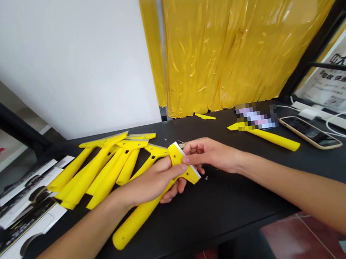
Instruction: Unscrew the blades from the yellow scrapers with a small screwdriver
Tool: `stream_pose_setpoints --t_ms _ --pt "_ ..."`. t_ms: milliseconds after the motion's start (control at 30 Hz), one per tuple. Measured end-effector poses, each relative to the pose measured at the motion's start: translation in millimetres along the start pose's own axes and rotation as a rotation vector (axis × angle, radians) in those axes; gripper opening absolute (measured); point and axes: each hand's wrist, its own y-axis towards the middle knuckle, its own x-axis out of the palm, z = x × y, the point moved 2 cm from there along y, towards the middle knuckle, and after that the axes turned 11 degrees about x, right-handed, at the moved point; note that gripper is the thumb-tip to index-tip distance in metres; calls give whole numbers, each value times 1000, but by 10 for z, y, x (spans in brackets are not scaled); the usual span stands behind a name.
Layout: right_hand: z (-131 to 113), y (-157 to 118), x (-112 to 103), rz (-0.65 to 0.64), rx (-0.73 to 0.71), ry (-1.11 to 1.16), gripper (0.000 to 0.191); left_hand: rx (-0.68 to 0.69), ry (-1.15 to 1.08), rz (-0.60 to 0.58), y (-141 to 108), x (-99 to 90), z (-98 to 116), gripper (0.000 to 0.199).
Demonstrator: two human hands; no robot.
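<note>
A yellow scraper (137, 220) lies across the middle, tilted, with its long handle toward the front left. My left hand (163, 177) is closed around it just below the wide head, thumb on top. At the head, my right hand (200, 153) pinches the blade edge, its thumb on the face and its other fingers partly hidden behind. Two dark screw holes show in the head, and a pale strip runs along its edge. Several more yellow scrapers (92, 174) are heaped left of my hands. A small screw (206, 178) rests on the black table (234, 206) by the head.
Flat black-and-white packages (29, 225) lie at the left edge. Toward the right are another yellow handle (273, 138), a phone (310, 130) and white cables (334, 119). One small yellow piece (205, 116) sits near the back, before yellow plastic sheeting (228, 45) and a white panel (65, 63).
</note>
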Motion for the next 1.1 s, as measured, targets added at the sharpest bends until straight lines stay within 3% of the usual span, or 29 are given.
stream_pose_setpoints --t_ms 133,233,300,400,500,600,700,900,1100 --pt "7 6 30 63 -25 -7 38 21 29 -11 15 -14 4 34" --pt "-13 28 -82 151 -48 -43 42 17 1 22 15 -17 8 34" --pt "-47 39 -266 316 -114 -150 43 -2 -25 79 14 -17 9 36" --pt "-113 27 -567 603 -243 -618 28 -23 -62 205 20 -36 7 37" --pt "-119 22 -713 542 -206 -841 20 -20 -45 345 35 -110 17 37" --pt "-94 18 -672 440 -259 -905 16 23 2 424 52 -207 44 41" --pt "-16 55 -549 405 -316 -1022 18 69 -15 417 65 -242 69 39" --pt "119 169 -440 422 -288 -1122 17 97 -98 350 58 -172 106 28" --pt "96 143 -394 448 -393 -1033 18 171 -73 465 63 -243 118 31"
